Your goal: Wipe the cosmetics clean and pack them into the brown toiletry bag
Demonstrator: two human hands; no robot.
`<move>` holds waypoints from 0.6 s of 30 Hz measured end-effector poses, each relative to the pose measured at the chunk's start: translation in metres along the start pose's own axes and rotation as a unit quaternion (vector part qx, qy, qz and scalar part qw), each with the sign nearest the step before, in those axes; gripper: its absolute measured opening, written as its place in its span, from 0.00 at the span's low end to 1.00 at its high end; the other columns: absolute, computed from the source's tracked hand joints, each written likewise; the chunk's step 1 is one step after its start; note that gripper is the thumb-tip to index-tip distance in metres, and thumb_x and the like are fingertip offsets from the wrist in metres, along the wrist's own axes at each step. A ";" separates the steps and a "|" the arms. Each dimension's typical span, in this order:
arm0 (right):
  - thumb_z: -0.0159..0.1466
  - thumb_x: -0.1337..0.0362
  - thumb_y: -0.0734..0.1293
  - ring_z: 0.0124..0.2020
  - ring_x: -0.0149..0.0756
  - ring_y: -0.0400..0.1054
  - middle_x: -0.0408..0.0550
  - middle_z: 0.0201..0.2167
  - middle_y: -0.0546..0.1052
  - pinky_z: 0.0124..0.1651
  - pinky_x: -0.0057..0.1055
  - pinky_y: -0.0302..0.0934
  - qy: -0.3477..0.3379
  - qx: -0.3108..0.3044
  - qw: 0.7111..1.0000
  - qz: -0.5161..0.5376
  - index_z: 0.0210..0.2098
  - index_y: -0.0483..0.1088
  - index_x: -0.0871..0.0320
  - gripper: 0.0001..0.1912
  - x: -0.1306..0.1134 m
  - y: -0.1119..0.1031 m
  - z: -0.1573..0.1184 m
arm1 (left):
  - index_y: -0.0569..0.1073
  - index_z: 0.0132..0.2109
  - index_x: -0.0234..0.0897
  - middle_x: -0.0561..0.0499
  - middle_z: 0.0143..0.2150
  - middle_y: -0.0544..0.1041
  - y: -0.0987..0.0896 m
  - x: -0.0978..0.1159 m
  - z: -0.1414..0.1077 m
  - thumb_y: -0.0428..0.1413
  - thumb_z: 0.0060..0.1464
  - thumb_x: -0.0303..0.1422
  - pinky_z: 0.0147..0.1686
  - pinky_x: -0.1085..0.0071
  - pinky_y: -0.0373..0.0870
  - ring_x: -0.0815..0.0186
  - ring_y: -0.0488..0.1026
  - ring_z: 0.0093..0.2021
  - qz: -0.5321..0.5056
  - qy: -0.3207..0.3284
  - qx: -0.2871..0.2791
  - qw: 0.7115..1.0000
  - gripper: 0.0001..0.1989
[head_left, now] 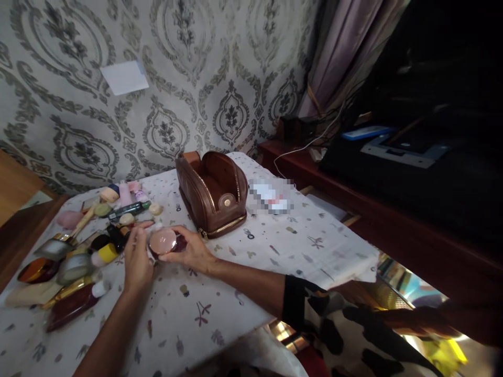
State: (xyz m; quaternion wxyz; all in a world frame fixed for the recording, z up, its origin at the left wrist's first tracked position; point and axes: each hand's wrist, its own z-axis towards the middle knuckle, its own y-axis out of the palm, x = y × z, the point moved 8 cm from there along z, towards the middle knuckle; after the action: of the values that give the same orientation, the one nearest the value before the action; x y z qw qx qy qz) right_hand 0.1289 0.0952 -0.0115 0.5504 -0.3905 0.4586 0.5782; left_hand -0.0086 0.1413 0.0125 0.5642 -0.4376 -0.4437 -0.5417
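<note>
My right hand (193,252) is closed round a small jar with a shiny pinkish lid (163,241), fingers and thumb at its right side. Just left of the jar is my left hand (138,256), its fingers pointing up and partly together; whether it grips anything is hidden. An open brown toiletry bag (214,195) with gold zippers stands beyond my hands, its flap unzipped. Left of my hands lie several cosmetics, among them a dark red bottle with a white cap (73,308), a yellow-capped bottle (107,253), a dark green tube (129,210) and a greenish jar (74,268).
The cosmetics and bag stand on a table with a white patterned cloth (220,309). A blurred white item (271,196) lies right of the bag. Beyond it are a dark red cabinet (393,235), a thin cable and a large dark screen (432,104). Patterned wallpaper (168,125) rises behind.
</note>
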 end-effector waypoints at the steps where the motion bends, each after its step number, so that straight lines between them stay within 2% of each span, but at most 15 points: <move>1: 0.48 0.56 0.78 0.39 0.35 0.72 0.43 0.40 0.77 0.44 0.31 0.67 -0.013 0.001 1.000 -0.017 0.50 0.70 0.55 0.32 -0.003 -0.001 -0.001 | 0.75 0.42 0.36 0.49 0.42 0.77 0.006 -0.006 -0.001 0.56 0.51 0.56 0.38 0.71 0.70 0.63 0.74 0.41 -0.012 -0.033 -0.029 0.999 0.27; 4: 0.48 0.56 0.79 0.46 0.38 0.71 0.47 0.45 0.77 0.52 0.34 0.64 -0.070 0.008 0.993 -0.093 0.51 0.70 0.56 0.33 -0.010 -0.002 -0.003 | 0.76 0.43 0.35 0.47 0.43 0.79 0.015 -0.015 -0.003 0.57 0.49 0.58 0.37 0.70 0.70 0.61 0.76 0.41 -0.023 -0.089 -0.084 0.992 0.29; 6: 0.47 0.58 0.80 0.50 0.40 0.69 0.48 0.47 0.76 0.55 0.36 0.63 -0.094 0.016 0.985 -0.145 0.51 0.70 0.55 0.34 -0.012 -0.003 -0.003 | 0.76 0.43 0.34 0.46 0.41 0.79 0.015 -0.016 -0.004 0.57 0.49 0.58 0.37 0.70 0.71 0.60 0.76 0.39 -0.013 -0.095 -0.095 0.991 0.30; 10: 0.46 0.56 0.81 0.52 0.42 0.67 0.52 0.50 0.71 0.55 0.37 0.63 -0.098 0.028 0.972 -0.209 0.51 0.70 0.55 0.35 -0.010 -0.004 -0.005 | 0.77 0.41 0.33 0.46 0.35 0.80 0.013 -0.016 -0.002 0.55 0.48 0.61 0.34 0.68 0.71 0.59 0.77 0.35 0.022 -0.097 -0.110 0.989 0.33; 12: 0.46 0.55 0.80 0.53 0.42 0.67 0.52 0.50 0.71 0.55 0.38 0.63 -0.107 0.017 0.966 -0.234 0.51 0.70 0.56 0.36 -0.010 -0.001 -0.006 | 0.77 0.40 0.33 0.47 0.34 0.80 0.011 -0.018 0.000 0.54 0.48 0.61 0.34 0.69 0.71 0.59 0.77 0.34 0.040 -0.094 -0.119 0.988 0.32; 16: 0.51 0.54 0.78 0.52 0.44 0.64 0.54 0.49 0.72 0.57 0.42 0.61 -0.139 -0.030 0.942 -0.304 0.56 0.66 0.59 0.38 -0.012 0.009 -0.010 | 0.77 0.36 0.34 0.47 0.34 0.79 0.008 -0.020 0.004 0.54 0.49 0.60 0.36 0.70 0.70 0.61 0.75 0.35 0.074 -0.049 -0.116 0.989 0.31; 18: 0.53 0.54 0.77 0.53 0.45 0.63 0.54 0.51 0.72 0.57 0.43 0.60 -0.156 -0.054 0.929 -0.332 0.59 0.64 0.59 0.38 -0.013 0.014 -0.013 | 0.77 0.35 0.33 0.48 0.32 0.79 0.007 -0.022 0.005 0.55 0.50 0.60 0.34 0.71 0.69 0.62 0.74 0.33 0.071 -0.049 -0.109 0.990 0.30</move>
State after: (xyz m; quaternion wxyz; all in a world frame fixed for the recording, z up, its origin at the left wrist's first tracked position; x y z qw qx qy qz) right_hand 0.1154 0.0795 -0.0007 0.7537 -0.4543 0.1792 0.4398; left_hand -0.0019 0.1510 -0.0080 0.5279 -0.5529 -0.3768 -0.5230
